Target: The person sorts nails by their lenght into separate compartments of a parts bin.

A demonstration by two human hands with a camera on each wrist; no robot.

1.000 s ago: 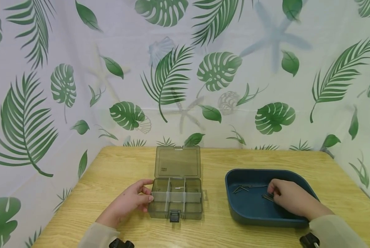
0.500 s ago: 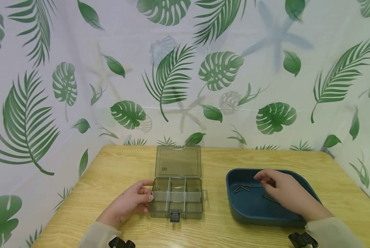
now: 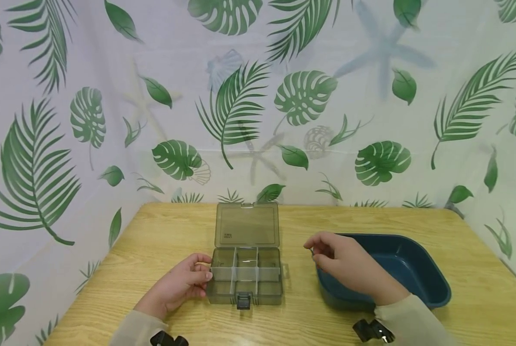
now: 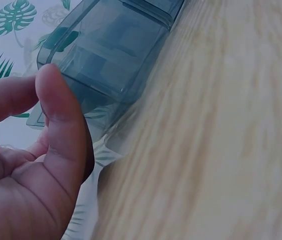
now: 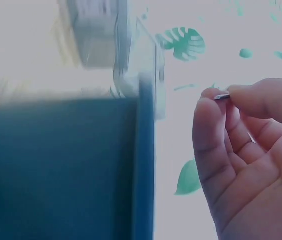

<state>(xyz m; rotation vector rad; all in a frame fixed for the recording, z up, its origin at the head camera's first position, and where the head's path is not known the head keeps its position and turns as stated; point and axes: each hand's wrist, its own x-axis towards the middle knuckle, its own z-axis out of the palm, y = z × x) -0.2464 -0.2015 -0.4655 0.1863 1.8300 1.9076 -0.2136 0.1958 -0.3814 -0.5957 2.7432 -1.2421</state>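
My right hand (image 3: pixel 346 263) is over the left rim of the dark blue tray (image 3: pixel 422 276), pinching a small nail (image 5: pixel 222 97) between thumb and fingertips. The nail's pointed metal end sticks out in the right wrist view. To the left, a smoky see-through compartment box (image 3: pixel 245 273) stands on the table with its lid (image 3: pixel 246 226) raised at the back. Thin bright lines show in its middle column. My left hand (image 3: pixel 182 281) rests at the box's left side, thumb tip (image 4: pixel 51 75) right at its edge. The tray's left inside is hidden behind my right hand.
A wood-grain table (image 3: pixel 171 226) carries both containers, with a gap between box and tray. Behind the table hangs a white cloth (image 3: pixel 258 182) printed with green leaves. The box's black front latch (image 3: pixel 243 301) hangs open toward me.
My right hand has risen out of the tray and moved left toward the box, carrying the nail. My left hand and the box have stayed in place.
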